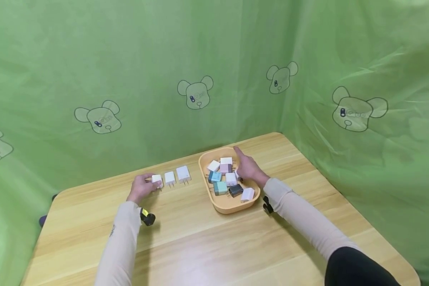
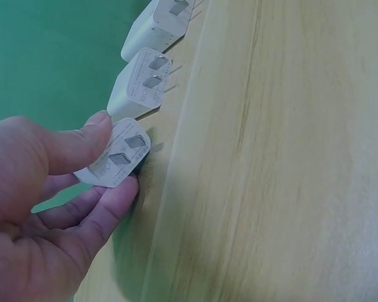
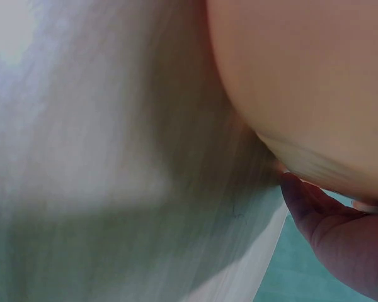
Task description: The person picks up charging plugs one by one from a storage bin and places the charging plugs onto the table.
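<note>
My left hand (image 1: 143,187) pinches a white charger plug (image 2: 116,154) between thumb and fingers at the table's far side. Its two flat prongs face the left wrist camera. Beside it stand another white plug (image 2: 142,82) and a larger white plug (image 1: 183,174), making a short row. My right hand (image 1: 249,167) grips the right side of an orange tray (image 1: 228,207) at its rim. In the right wrist view, fingers (image 3: 331,229) touch the tray's outer wall; the rest of the grip is hidden. Several plugs lie in the tray, including a teal one (image 1: 220,188) and a black one (image 1: 236,190).
The wooden table (image 1: 186,246) has its far edge close behind the plugs and tray. A green curtain (image 1: 146,59) with bear-face prints hangs behind and to the right. Bare wood lies between the forearms.
</note>
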Motion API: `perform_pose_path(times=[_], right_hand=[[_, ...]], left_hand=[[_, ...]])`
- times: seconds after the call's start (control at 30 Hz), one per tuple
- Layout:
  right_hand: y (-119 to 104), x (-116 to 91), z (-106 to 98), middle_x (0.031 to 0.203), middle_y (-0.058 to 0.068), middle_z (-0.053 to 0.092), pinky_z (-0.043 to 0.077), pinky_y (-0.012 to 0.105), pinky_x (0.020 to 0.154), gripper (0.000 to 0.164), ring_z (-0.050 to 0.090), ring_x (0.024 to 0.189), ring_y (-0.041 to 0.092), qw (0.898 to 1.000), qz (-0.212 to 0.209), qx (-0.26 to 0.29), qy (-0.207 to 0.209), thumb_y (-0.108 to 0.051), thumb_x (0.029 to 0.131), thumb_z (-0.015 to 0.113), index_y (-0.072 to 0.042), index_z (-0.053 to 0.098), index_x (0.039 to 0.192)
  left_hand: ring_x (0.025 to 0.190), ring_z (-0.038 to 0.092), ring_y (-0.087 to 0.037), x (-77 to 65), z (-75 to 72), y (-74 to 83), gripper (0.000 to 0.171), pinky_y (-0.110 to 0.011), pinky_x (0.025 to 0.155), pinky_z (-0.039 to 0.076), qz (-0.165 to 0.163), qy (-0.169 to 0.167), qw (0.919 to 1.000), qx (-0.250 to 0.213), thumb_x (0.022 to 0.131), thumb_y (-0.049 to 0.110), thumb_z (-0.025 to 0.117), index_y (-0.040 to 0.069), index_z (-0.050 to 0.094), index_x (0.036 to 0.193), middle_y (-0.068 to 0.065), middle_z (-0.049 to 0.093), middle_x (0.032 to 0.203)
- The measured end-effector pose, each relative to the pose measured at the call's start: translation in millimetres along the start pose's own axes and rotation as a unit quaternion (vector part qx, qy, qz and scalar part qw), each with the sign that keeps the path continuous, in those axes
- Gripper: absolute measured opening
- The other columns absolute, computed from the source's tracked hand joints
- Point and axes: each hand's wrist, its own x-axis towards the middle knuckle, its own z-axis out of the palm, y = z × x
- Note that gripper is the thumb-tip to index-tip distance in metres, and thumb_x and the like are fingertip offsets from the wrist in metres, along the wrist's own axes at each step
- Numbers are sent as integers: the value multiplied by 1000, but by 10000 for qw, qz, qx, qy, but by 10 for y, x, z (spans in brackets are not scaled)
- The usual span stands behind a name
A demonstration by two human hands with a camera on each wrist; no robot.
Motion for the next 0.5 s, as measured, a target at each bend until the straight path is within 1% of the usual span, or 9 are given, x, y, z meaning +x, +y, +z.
perform_pose_path(times=[0.13,0.23,0.3,0.5], right_hand=[[4,0,8,145,33,52,54,28,57,98,60,65,21,9999,81,119,-52,15,82,50,-15,5,164],[3,-6,9,148,33,49,54,28,58,99,59,65,21,9998,101,174,-65,15,82,50,-15,5,164],[-3,-11,3,145,34,51,54,28,57,99,59,64,21,9998,75,169,-63,16,82,50,-15,5,164],[-15,-9,-8,128,33,63,53,28,54,99,57,60,20,9999,38,119,10,15,81,52,-15,7,164]], left_hand=[[93,70,-22,0,4,10,58,-31,81,62,-13,-92,9999,-80,95,10,68,-8,46,145,-34,63,129],[94,70,-23,-2,3,19,59,-30,81,62,-13,-107,9999,-43,95,10,68,-9,45,146,-34,62,130],[95,70,-23,1,2,22,60,-30,82,62,-24,-114,9999,-33,95,10,68,-9,43,147,-34,62,131],[99,70,-26,6,6,45,61,-30,84,62,-44,-144,9999,14,95,10,67,-9,42,147,-34,60,132]])
